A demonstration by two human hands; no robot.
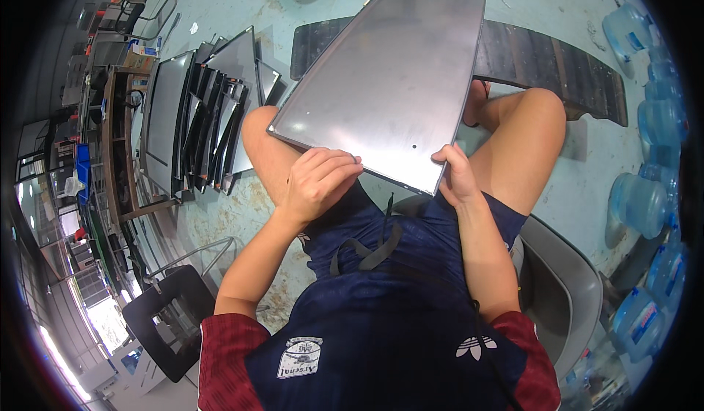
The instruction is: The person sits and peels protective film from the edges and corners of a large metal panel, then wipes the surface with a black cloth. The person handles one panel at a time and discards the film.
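Observation:
A large flat grey display panel [381, 74] with a thin dark frame rests tilted over my lap, its far end reaching past my knees. My left hand [317, 180] is closed at the panel's near edge, its fingers bent together and the tips against the frame. Whether something small is also pinched there, I cannot tell. My right hand [460, 176] grips the right side close to the near corner, thumb on the upper face and the other fingers mostly hidden beneath. A small dark spot marks the surface near that thumb.
Several similar panels [165, 118] lean in a stack at the left, beside a wooden frame [117, 147]. Beyond my knees lies a long dark bench top [550, 55]. Large blue water bottles [638, 206] line the right. I sit on a grey chair [565, 279]; a black-seated chair [165, 338] is lower left.

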